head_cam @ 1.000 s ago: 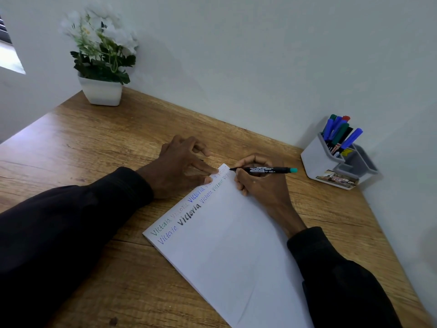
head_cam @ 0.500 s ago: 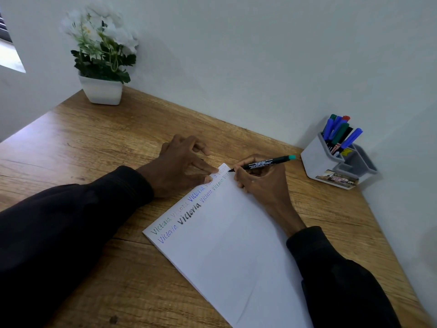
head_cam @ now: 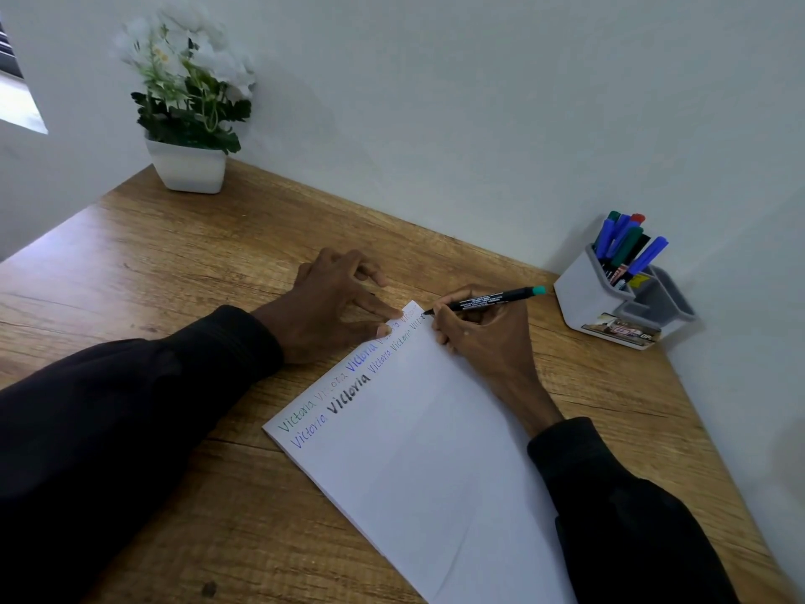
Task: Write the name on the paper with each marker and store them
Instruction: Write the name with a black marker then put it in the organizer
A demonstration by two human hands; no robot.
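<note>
A person's right hand [head_cam: 483, 337] pinches a teal-capped marker [head_cam: 488, 300] in its fingers, tip at the far right corner of the paper [head_cam: 418, 464], while the left hand [head_cam: 331, 307] lies spread and holds nothing, two fingertips pinning the sheet's top edge to the counter [head_cam: 174, 272]. With the line nearly run out, the last letters risk spilling onto the wood, and a slack left hand could let the sheet skid; the other markers stand in the grey holder [head_cam: 610, 298] by the wall
</note>
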